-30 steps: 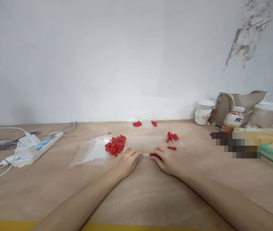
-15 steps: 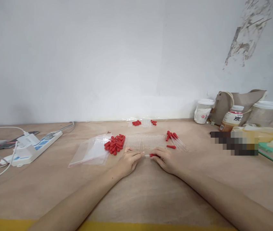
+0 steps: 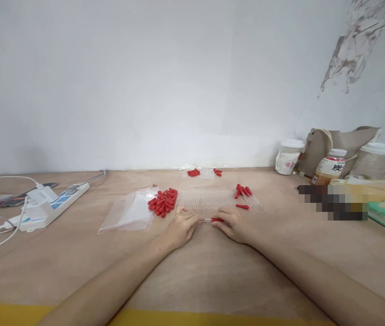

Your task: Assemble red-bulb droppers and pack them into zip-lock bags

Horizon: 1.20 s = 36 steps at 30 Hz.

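Note:
Near the middle of the table, my left hand (image 3: 183, 227) pinches a thin clear dropper tube (image 3: 207, 220). My right hand (image 3: 232, 224) grips a red rubber bulb (image 3: 217, 220), which meets the tube's right end. Just beyond my hands lie rows of clear tubes (image 3: 218, 198) side by side. A heap of red bulbs (image 3: 162, 202) sits left of the rows. To their right are several droppers with red bulbs fitted (image 3: 246, 190), and one single red bulb (image 3: 242, 207) lies in front of them.
Clear plastic bags (image 3: 126, 215) lie beside the heap. A white power strip (image 3: 55, 206) with cables is at the left. By the wall lies a bag of red bulbs and tubes (image 3: 207, 173). A cup (image 3: 289, 157), a bottle (image 3: 330, 167) and a grey bag (image 3: 318, 140) stand at the right.
Both hands keep their hold on the tube and the bulb, almost unmoved. The whole view has shifted slightly.

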### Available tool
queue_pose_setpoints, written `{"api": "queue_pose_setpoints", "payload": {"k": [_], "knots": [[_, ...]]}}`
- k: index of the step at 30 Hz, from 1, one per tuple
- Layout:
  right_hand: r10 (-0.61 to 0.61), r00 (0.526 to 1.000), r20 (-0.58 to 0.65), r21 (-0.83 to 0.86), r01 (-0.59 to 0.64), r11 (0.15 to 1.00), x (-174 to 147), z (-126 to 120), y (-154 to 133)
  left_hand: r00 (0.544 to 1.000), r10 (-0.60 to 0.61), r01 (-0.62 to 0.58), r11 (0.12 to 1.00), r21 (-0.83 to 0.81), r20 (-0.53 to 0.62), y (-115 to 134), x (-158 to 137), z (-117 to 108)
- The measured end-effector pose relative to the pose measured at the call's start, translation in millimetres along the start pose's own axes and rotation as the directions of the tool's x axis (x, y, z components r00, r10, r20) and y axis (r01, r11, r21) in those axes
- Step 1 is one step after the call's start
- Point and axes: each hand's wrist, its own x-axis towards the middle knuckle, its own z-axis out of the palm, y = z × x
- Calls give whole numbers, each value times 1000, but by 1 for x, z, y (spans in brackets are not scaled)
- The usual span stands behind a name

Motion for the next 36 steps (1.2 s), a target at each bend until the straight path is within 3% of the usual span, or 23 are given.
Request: {"api": "queue_pose_setpoints", "payload": {"k": [5, 12, 26, 28, 30, 33, 36], "knots": [[-51, 999, 1, -34, 51, 998, 2, -1, 2, 999, -41, 40, 999, -24, -17, 2, 0, -1], [-33, 999, -34, -12, 33, 999, 2, 0, -4, 994, -104, 99, 989, -110, -45, 6, 1, 2], [-83, 995, 59, -75, 87, 993, 6, -3, -6, 994, -105, 104, 991, -89, -9, 6, 1, 5], [-38, 998, 44, 11, 37, 999, 6, -4, -5, 993, -117, 115, 989, -98, -16, 7, 1, 5], [88, 996, -21, 185, -83, 979, 7, -3, -5, 991, -134, 130, 985, -115, -29, 8, 2, 4], [322, 942, -97, 503, -233, 832, 9, 2, -4, 991, -135, 132, 983, -129, -16, 10, 3, 1], [456, 887, -73, 677, -292, 676, 16, 1, 4, 992, -127, 129, 982, -135, 17, 12, 3, -3]]}}
